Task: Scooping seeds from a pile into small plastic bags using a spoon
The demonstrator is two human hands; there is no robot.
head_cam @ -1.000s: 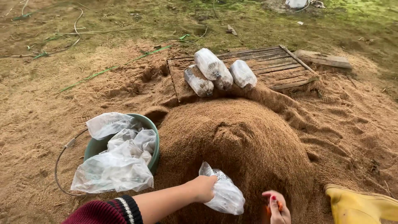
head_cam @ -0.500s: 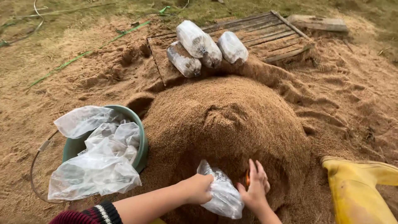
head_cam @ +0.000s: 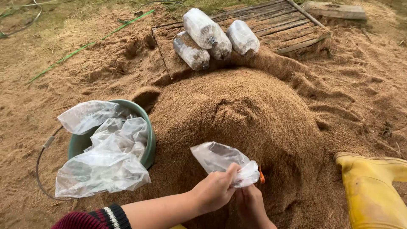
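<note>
where the sawdust mound [head_cam: 237,123] slopes toward the viewer, a clear plastic bag [head_cam: 222,161] is held against it.

- left hand [head_cam: 214,191]: closed on the bag's near edge, fingers pinching the film; dark red sleeve with striped cuff [head_cam: 95,218] behind it.
- right hand [head_cam: 250,205]: placed just beneath the bag, touching its lower edge; whether it is clenched cannot be told. a small orange item [head_cam: 261,176] is seen beside it, kind unclear.
- bag: empty, crumpled, mouth apparently being spread open; judged to be at the opening stage, before filling. next, the mouth would need to be held wide by one hand so that sawdust can be scooped in by the other.
- green bucket [head_cam: 148,140]: left of the mound, stuffed with more empty bags [head_cam: 106,161]; wire handle lying on the ground.
- filled bags [head_cam: 212,38]: four, packed, stacked on a wooden pallet [head_cam: 280,21] beyond the mound, well apart from the hands.
- yellow boot [head_cam: 373,191]: lower right, resting on the sawdust.
</note>
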